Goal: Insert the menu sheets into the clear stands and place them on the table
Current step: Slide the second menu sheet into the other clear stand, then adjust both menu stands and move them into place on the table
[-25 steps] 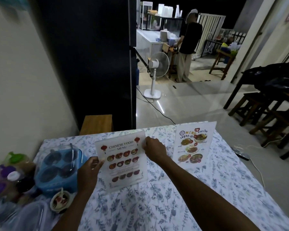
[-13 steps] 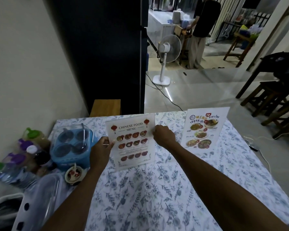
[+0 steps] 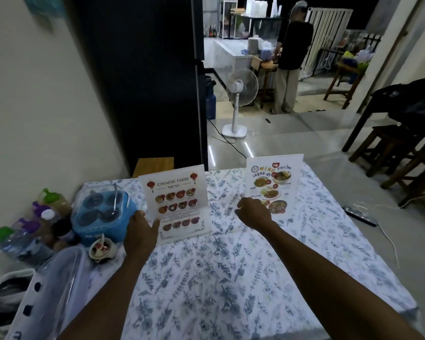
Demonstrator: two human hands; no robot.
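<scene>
Two clear stands with menu sheets stand upright on the floral tablecloth (image 3: 219, 278). The Chinese food menu stand (image 3: 176, 203) is at the left-middle; my left hand (image 3: 140, 231) touches its lower left edge, thumb against the front of the sheet. The Thai menu stand (image 3: 272, 184) stands to the right near the far edge. My right hand (image 3: 254, 213) hovers between the two stands with fingers loosely curled, holding nothing and partly covering the Thai stand's lower left corner.
A blue condiment caddy (image 3: 103, 214), a small bowl (image 3: 101, 250), several bottles (image 3: 35, 224) and a clear lidded box (image 3: 47, 290) crowd the table's left side. A wooden stool (image 3: 153, 164) sits behind the table. A person (image 3: 292, 60), a fan (image 3: 239, 94) and dark stools (image 3: 398, 153) stand beyond.
My right hand has let go of the Chinese menu stand's right edge and moved right toward the Thai stand. The Chinese stand now rests on the table, and my left hand has slid lower on it.
</scene>
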